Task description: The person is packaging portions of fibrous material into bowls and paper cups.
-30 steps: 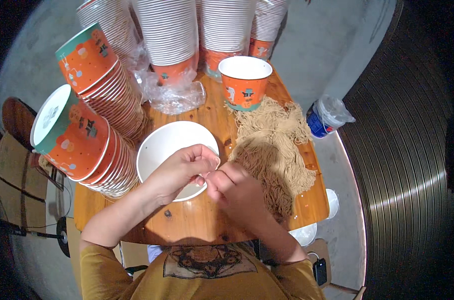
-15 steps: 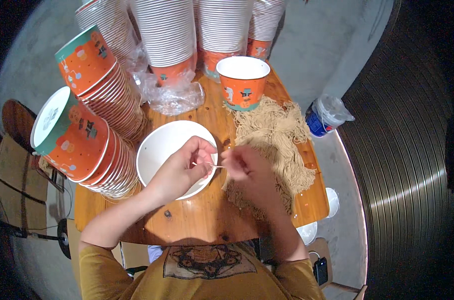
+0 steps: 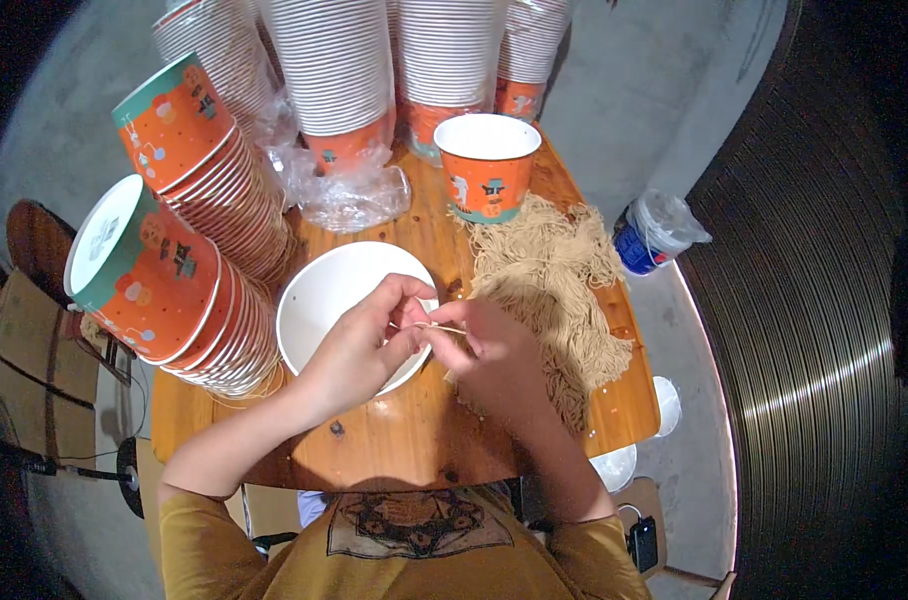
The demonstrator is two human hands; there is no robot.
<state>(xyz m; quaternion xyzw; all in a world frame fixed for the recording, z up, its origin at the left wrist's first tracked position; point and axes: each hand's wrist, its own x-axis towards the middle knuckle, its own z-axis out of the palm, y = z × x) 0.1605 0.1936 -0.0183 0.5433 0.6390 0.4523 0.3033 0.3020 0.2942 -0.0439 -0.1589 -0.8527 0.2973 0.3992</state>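
A white-lined paper bucket (image 3: 319, 300) stands on the wooden table in front of me, its mouth facing up. Over its right rim my left hand (image 3: 369, 335) pinches a thin pale cord (image 3: 450, 329) between thumb and fingers. From the other side my right hand (image 3: 494, 355) grips the same cord, fingertips nearly touching those of the left. Part of the cord is hidden by the fingers. Beneath and beyond the right hand lies a heap of tan cords (image 3: 544, 265). An orange printed paper bucket (image 3: 489, 180) stands upright at the heap's far end.
Two leaning stacks of upturned orange buckets, the nearer stack (image 3: 169, 270) and the farther stack (image 3: 194, 130), line the left. Tall plastic-wrapped bucket stacks (image 3: 334, 70) fill the back beside crumpled clear plastic (image 3: 354, 200). Past the table's right edge (image 3: 639, 400) is a blue pail (image 3: 639, 245).
My right hand has moved slightly left, and its fingers now meet the left fingertips at the cord. The left hand stays nearly in place.
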